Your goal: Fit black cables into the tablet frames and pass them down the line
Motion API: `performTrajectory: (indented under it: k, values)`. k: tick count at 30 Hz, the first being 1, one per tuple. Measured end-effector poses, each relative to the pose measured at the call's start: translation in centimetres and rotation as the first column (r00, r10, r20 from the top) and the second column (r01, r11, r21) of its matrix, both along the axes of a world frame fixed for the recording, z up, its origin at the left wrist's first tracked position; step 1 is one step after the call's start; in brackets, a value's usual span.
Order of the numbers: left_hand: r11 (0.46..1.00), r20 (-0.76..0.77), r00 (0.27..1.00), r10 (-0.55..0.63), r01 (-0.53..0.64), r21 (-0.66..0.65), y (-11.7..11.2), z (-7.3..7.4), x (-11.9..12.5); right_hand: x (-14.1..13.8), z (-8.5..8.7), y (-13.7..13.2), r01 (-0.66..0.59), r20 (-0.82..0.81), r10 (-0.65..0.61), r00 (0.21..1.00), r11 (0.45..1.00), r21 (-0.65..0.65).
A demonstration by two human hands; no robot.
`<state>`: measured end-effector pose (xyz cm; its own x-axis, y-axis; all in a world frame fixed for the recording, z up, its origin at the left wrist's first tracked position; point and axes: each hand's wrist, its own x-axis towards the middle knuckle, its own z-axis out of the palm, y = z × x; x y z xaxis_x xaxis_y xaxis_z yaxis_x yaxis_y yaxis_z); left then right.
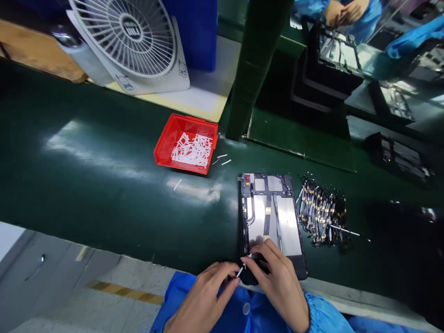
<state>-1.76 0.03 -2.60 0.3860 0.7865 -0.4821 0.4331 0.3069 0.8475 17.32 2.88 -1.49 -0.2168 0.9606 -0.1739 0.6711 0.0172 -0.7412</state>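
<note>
A dark tablet housing (271,217) lies flat on the green belt, its inside facing up with silver panels showing. My right hand (279,282) rests its fingers over a black piece (251,273) at the housing's near end, hiding part of it. My left hand (204,298) pinches a thin white strip (240,271) between thumb and forefinger, its tip close to the black piece. Both hands are close together at the belt's near edge.
A red tray (185,143) of white strips sits on the belt, with loose strips (222,159) beside it. A pile of black cables (322,210) lies right of the housing. Beyond stand a white fan (128,37), a green post (258,60), stacked frames (333,60) and a co-worker's hands (342,11).
</note>
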Motion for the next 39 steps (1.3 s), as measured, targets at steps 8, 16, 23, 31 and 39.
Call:
performTrajectory:
  k: [8, 16, 23, 31, 39]
  values:
    - [0.973, 0.227, 0.947, 0.225, -0.209, -0.093, 1.7, -0.1, 1.7, 0.5, 1.4, 0.6, 0.034, -0.335, -0.047, 0.941, 0.998, -0.047]
    - [0.832, 0.241, 0.964, 0.109, -0.221, 0.509, 2.5, -0.5, 1.6, 0.1, 5.2, 1.9, -0.032, -0.415, 0.090, 0.905, 0.989, 0.146]
    - [0.653, 0.180, 0.982, 0.064, -0.177, 0.736, 3.5, -2.1, 1.8, -7.8, 7.6, 15.1, -0.025, -0.287, 0.106, 0.952, 0.962, 0.271]
    - [0.766, 0.305, 0.951, 0.055, -0.236, 0.597, 5.0, -0.9, 1.7, -6.1, 5.7, 16.9, -0.134, -0.198, 0.188, 0.962, 0.957, 0.257]
    - [0.758, 0.131, 0.981, -0.144, 0.025, 0.652, 9.8, -1.2, 1.1, 3.5, 1.9, 2.2, 0.024, -0.253, 0.010, 0.967, 0.991, 0.129]
